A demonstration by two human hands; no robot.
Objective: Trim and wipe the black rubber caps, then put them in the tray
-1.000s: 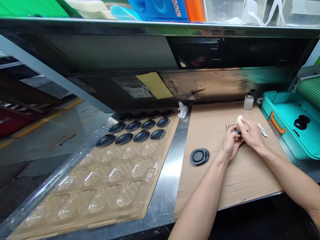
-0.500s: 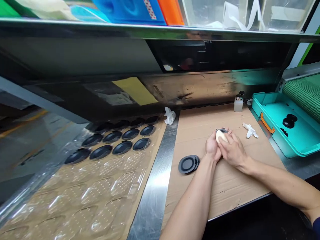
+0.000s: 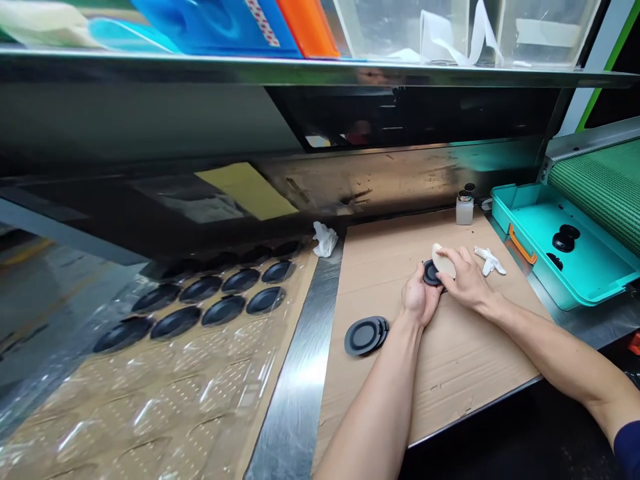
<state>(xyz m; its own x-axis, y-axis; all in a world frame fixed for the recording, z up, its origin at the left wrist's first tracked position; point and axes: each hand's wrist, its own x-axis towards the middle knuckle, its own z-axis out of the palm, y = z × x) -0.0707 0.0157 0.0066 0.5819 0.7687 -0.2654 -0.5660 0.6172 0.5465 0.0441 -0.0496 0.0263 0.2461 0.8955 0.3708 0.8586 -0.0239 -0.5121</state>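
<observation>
Over the cardboard sheet [image 3: 377, 267], my left hand [image 3: 419, 298] is closed around the edge of a small round black disc [image 3: 430, 273], its flat face turned up. Between the thumb and fingers of my right hand [image 3: 467, 279] is a cream-coloured oval pad [image 3: 443, 262], tilted up just above the disc. Whether the pad's lower edge touches the disc, I cannot tell. A few similar black discs [image 3: 364, 336] lie overlapped in a stack on the cardboard, left of my left forearm.
On the left, a clear plastic tray [image 3: 215, 393] carries rows of black discs [image 3: 223, 310]. A small capped bottle [image 3: 465, 211] and crumpled white tissue [image 3: 490, 261] are beyond my right hand. The teal bin [image 3: 575, 293] at right contains black parts. A shelf edge [image 3: 320, 72] spans above.
My right hand has lifted and tilted the cream pad, uncovering the black disc in my left hand. The camera view has shifted slightly to the right.
</observation>
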